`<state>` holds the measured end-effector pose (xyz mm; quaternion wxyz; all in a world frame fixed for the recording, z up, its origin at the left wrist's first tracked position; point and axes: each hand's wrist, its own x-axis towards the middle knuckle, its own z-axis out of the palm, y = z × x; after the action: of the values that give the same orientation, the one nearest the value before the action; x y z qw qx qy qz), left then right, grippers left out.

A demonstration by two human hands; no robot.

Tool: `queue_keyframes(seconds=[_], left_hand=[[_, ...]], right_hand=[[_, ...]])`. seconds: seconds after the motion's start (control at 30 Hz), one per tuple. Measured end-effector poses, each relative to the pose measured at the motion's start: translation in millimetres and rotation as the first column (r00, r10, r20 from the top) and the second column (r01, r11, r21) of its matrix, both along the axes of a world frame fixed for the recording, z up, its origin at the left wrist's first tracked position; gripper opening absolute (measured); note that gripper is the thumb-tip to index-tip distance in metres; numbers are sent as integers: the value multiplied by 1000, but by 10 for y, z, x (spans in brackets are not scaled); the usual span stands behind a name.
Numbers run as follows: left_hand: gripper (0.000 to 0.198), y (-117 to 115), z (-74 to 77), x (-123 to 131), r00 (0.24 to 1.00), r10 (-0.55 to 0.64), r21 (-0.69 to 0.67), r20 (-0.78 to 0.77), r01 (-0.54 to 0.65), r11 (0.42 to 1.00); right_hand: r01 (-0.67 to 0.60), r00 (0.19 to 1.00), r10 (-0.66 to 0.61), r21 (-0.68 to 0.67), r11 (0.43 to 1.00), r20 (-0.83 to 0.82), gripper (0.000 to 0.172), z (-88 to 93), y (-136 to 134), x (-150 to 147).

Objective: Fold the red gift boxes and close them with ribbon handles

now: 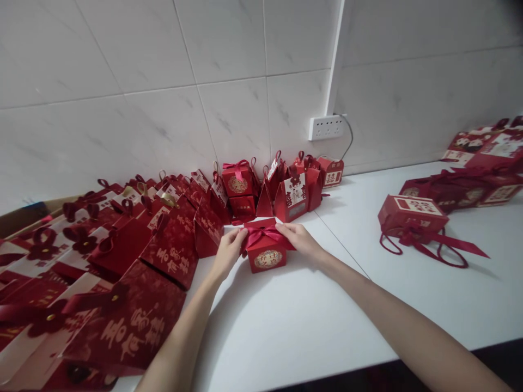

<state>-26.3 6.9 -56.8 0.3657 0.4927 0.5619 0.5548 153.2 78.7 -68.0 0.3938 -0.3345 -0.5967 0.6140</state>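
A small red gift box (266, 257) with a gold round emblem on its front and a red ribbon bow on top stands on the white counter (294, 321). My left hand (227, 247) pinches the bow's left end. My right hand (298, 238) pinches the right end of the ribbon. Both arms reach forward from the bottom of the view.
Many red gift boxes and bags (122, 239) crowd the left side and the back corner (286, 188). A flat red box with loose ribbon (412, 215) lies right, more boxes (474, 174) beyond. A white socket (326, 127) is on the tiled wall.
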Motion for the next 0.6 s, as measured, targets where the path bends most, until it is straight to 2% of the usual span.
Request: queue_keyframes(seconds=[0.13, 0.4, 0.6], left_hand=[[41, 23, -41, 66, 997, 67, 30, 40, -68, 997], [36, 69, -218, 158, 973, 151, 21, 175, -157, 987], [36, 60, -234, 114, 961, 171, -9, 217, -174, 985]], right_hand=[[33, 999, -35, -32, 999, -37, 41, -25, 19, 0], [-31, 993, 14, -148, 989, -117, 42, -85, -18, 13], [-65, 993, 56, -87, 994, -103, 47, -156, 73, 81]])
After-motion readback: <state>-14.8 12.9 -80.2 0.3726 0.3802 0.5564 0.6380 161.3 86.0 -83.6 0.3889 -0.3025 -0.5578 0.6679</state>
